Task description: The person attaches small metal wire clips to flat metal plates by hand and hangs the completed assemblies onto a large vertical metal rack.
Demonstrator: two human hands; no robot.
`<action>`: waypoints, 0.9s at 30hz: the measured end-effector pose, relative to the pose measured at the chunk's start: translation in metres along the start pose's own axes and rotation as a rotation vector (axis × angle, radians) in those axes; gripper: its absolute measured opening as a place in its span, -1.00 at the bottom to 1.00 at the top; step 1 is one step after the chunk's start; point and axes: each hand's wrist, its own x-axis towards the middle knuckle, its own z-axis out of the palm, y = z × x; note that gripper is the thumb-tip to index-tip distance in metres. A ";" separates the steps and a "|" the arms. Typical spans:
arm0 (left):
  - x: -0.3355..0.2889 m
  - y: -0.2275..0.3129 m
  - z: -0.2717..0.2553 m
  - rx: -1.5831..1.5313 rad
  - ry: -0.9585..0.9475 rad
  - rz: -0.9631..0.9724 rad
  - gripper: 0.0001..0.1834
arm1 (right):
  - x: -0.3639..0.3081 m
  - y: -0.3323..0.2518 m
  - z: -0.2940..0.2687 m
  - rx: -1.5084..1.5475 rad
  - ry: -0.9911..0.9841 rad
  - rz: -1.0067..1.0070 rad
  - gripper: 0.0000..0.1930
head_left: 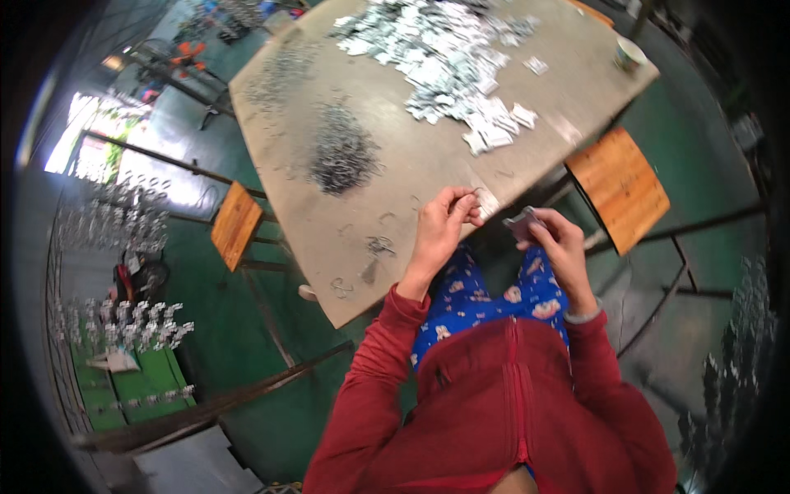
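Above the table's near edge, my left hand (pixel 441 229) is closed in a pinch. A thin, dark curved wire hook (pixel 478 191) seems to stick out from its fingertips. To the right, just off the edge, my right hand (pixel 563 247) grips a small flat grey metal plate (pixel 519 226) with notched ends between thumb and fingers. The two hands are apart, and the plate does not touch the hook. Beyond my left hand, a dark heap of small wire hooks (pixel 341 152) lies on the table (pixel 395 222). Farther off spreads a large pile of similar silvery plates (pixel 444 62).
Loose hooks (pixel 380 245) lie left of my left hand. A paper cup (pixel 629 54) stands at the far right corner. Wooden stools (pixel 619 189) flank the table, another stool (pixel 237 225) on the left. Racks of hanging metal parts (pixel 123 321) stand at left.
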 end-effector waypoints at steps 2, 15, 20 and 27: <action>-0.014 0.014 0.024 -0.087 -0.080 -0.081 -0.79 | 0.001 0.008 0.003 0.009 -0.037 0.019 -0.81; -0.031 -0.009 0.044 -0.200 -0.154 -0.138 -0.77 | -0.024 0.018 0.010 0.038 -0.021 -0.004 -0.82; -0.027 -0.010 0.049 -0.283 -0.086 -0.152 -0.79 | -0.021 0.016 0.014 -0.200 0.057 -0.100 -0.81; -0.029 -0.017 0.060 0.039 0.105 0.189 -0.93 | -0.021 0.002 0.022 -0.353 0.052 -0.160 -0.82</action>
